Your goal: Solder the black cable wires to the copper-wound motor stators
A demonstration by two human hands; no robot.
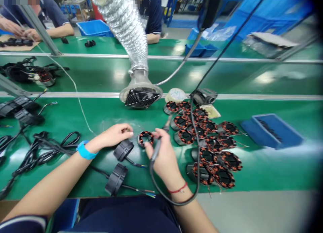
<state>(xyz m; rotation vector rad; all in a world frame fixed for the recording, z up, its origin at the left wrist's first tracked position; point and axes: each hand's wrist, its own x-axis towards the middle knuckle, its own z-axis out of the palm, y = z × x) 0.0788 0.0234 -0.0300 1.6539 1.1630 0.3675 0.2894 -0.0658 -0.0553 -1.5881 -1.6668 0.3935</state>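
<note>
My right hand [163, 155] is closed around a soldering iron [156, 148], its tip pointing away to the upper right. The thumb and fingertips of that hand also touch a small motor stator [145, 138] with copper windings, standing on the green bench. Just left of the stator, my left hand [117, 133] has its fingers curled in and the thumb near them; what they hold, if anything, is hidden. A thin pale wire [80, 103] runs down behind this hand. Below it lie two black round caps [123, 150] [116, 179] with cable ends sticking out.
Many stators [209, 142] crowd the bench on the right, beside a blue bin [280, 132]. Black cables [37, 152] are piled at left. A fume extractor hood [141, 88] hangs ahead. The iron's cable [198, 152] loops over my right wrist. Two co-workers sit opposite.
</note>
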